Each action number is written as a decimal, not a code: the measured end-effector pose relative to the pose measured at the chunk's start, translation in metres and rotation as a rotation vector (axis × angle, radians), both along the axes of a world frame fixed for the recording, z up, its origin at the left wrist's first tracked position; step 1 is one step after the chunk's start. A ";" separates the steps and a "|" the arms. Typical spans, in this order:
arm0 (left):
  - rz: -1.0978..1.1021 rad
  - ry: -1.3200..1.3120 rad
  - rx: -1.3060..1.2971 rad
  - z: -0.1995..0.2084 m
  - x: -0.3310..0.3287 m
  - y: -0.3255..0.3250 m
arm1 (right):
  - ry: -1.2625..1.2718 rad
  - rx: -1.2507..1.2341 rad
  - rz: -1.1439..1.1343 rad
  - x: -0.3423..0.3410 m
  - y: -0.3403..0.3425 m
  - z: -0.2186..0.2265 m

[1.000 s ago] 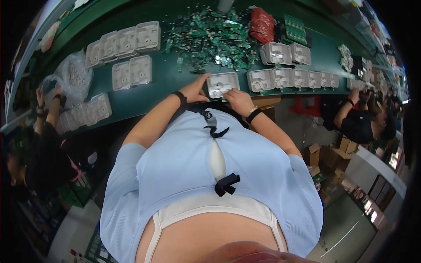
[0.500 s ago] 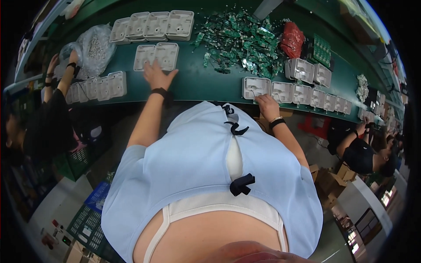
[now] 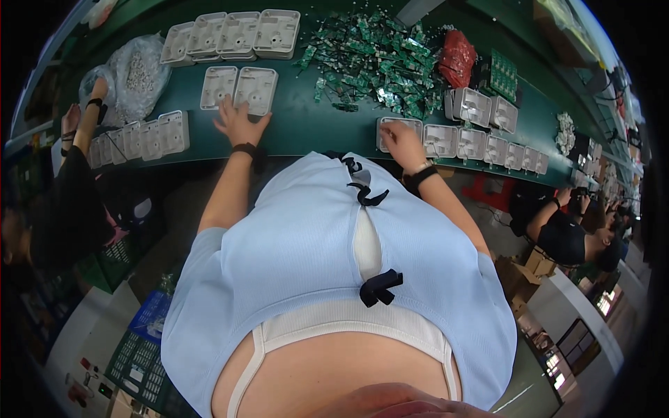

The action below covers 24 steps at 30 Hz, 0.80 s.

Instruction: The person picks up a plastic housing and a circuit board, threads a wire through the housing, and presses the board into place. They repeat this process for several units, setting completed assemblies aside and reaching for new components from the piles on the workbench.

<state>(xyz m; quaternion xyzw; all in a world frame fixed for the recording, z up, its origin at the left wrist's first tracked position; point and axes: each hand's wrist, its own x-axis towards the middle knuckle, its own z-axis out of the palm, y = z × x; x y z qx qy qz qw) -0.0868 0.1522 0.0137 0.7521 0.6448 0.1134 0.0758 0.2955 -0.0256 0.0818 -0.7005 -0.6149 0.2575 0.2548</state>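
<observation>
My left hand [image 3: 241,127] is open, its fingers spread over the near edges of two pale plastic housings. The left housing [image 3: 219,87] and the right housing [image 3: 256,85] lie side by side with a narrow gap, open faces up. Over on the right, my right hand [image 3: 405,145] bends over the first pale housing [image 3: 385,131] of a row along the table's near edge. Its fingers are curled together above that housing's inside; whatever they hold is hidden.
Stacked housings [image 3: 240,31] stand at the far left. A heap of green circuit boards [image 3: 380,63] covers the far middle, beside a red plastic bag [image 3: 457,59]. Further housings [image 3: 474,106] sit behind the right row. Co-workers' hands are busy at both sides.
My right hand has moved from the first housing's near edge to over its inside. The two housings by my left hand have come slightly apart. The whole view has shifted a little.
</observation>
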 end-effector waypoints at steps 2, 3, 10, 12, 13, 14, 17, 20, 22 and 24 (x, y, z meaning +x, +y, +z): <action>-0.024 -0.007 0.031 0.007 0.003 -0.007 | 0.142 -0.107 -0.072 -0.014 0.033 0.009; -0.067 -0.035 0.041 0.010 0.002 -0.013 | 0.154 -0.129 -0.089 -0.019 0.052 0.010; -0.299 -0.076 -0.036 0.018 -0.006 -0.046 | 0.936 -0.304 -0.684 -0.026 0.156 -0.008; -0.339 -0.088 -0.081 0.014 -0.010 -0.047 | 0.957 -0.252 -0.767 -0.025 0.173 -0.018; -0.359 -0.095 -0.103 0.012 -0.011 -0.047 | 0.876 -0.228 -0.740 -0.022 0.179 -0.022; -0.349 -0.095 -0.103 0.010 -0.013 -0.047 | 0.795 -0.203 -0.710 -0.019 0.184 -0.026; -0.365 -0.079 -0.127 0.006 -0.012 -0.047 | 0.773 -0.180 -0.679 -0.016 0.183 -0.033; -0.341 -0.079 -0.160 0.008 -0.010 -0.049 | 0.890 -0.177 -0.689 -0.010 0.179 -0.031; -0.327 -0.079 -0.176 0.009 -0.007 -0.050 | 1.046 -0.024 -0.714 -0.006 0.167 -0.020; -0.295 -0.112 -0.156 0.011 -0.004 -0.051 | 1.120 0.052 -0.721 -0.003 0.156 0.000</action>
